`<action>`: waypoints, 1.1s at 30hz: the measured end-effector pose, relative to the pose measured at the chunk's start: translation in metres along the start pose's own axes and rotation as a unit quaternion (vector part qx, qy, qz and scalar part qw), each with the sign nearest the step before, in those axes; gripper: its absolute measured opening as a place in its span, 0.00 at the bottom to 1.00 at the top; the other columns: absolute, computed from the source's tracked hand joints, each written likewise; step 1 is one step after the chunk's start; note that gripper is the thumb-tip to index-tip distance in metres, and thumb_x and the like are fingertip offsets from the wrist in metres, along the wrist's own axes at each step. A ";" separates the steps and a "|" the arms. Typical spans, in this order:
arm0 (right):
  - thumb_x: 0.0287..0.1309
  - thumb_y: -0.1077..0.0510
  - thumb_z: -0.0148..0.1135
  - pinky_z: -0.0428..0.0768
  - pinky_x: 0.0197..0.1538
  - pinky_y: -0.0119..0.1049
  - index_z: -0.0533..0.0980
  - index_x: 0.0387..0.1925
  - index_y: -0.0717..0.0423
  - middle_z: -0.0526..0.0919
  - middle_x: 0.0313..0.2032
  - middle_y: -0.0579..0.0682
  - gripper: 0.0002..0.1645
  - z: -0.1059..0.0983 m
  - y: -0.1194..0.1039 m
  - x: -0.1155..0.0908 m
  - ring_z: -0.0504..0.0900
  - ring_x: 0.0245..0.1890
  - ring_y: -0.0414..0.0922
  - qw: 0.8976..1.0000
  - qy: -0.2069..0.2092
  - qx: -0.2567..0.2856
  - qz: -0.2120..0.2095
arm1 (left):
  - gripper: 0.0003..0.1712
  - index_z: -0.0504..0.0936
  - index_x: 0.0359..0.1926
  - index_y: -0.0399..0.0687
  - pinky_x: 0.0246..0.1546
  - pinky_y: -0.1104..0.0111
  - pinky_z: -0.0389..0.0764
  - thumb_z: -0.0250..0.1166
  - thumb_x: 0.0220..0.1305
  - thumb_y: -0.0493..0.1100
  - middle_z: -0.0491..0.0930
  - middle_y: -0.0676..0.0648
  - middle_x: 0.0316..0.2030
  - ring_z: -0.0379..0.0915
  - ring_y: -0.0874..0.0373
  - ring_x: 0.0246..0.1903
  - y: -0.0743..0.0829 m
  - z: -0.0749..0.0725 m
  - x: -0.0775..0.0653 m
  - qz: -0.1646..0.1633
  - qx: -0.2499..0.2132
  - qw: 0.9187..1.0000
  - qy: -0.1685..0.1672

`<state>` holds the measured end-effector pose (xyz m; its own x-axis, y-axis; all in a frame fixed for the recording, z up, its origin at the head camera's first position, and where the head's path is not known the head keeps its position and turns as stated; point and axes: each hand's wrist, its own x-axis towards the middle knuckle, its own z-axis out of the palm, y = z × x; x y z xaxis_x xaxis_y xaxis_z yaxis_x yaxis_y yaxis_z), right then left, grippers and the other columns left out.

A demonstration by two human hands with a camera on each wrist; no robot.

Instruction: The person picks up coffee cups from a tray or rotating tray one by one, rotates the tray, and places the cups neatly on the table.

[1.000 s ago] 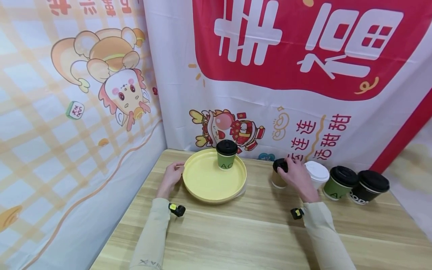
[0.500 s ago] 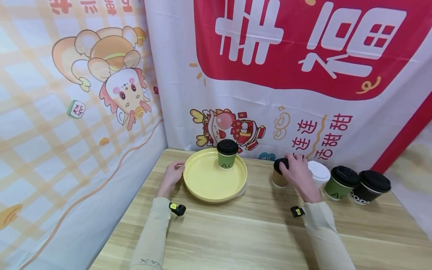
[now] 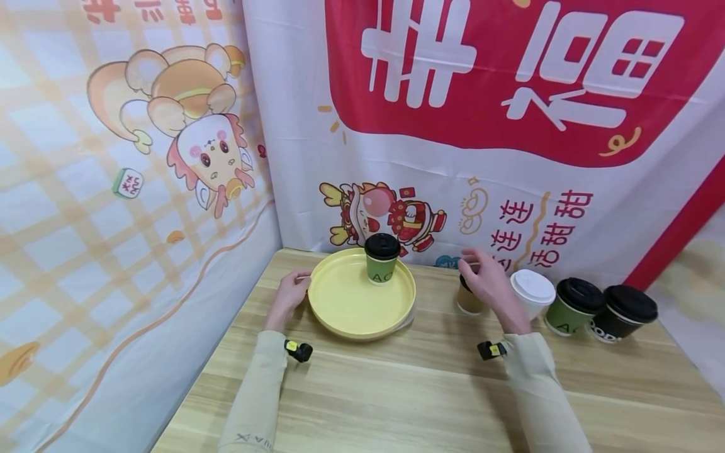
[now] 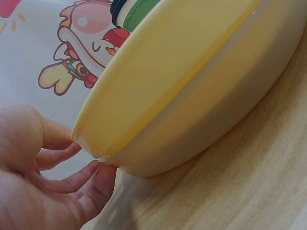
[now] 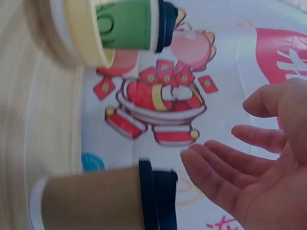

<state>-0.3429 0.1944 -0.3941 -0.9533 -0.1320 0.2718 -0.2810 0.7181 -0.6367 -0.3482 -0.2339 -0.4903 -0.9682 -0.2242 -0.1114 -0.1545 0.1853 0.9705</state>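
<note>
My left hand pinches the left edge of a round yellow tray, its fingertips at the rim and just below it in the left wrist view. Toward the tray's back right stands a green paper cup with a black lid. My right hand is raised just over a small brown paper cup, partly hiding it. In the right wrist view, the hand's loosely spread fingers are apart from the brown cup's black lid and hold nothing.
Right of the brown cup stand a white cup with a white lid, a green cup with a black lid and a black cup in a row. A printed cloth hangs behind the wooden table.
My right hand has come off the brown cup's lid, rising and shifting slightly left with its fingers spreading. The brown cup stays put. My left hand and the tray have hardly moved.
</note>
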 end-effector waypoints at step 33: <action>0.62 0.53 0.49 0.82 0.32 0.46 0.69 0.53 0.57 0.75 0.45 0.61 0.19 0.097 0.013 -0.004 0.80 0.35 0.57 0.970 -0.141 0.168 0.108 | 0.20 0.70 0.59 0.41 0.34 0.71 0.76 0.52 0.68 0.40 0.73 0.38 0.54 0.72 0.50 0.47 0.003 -0.001 -0.002 -0.007 -0.004 1.000 -0.005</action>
<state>-0.3532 0.1378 -0.4730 -0.9733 -0.2178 -0.0724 -0.0459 0.4935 -0.8686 -0.3465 -0.2337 -0.4873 -0.9680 -0.2164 -0.1272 -0.1665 0.1742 0.9705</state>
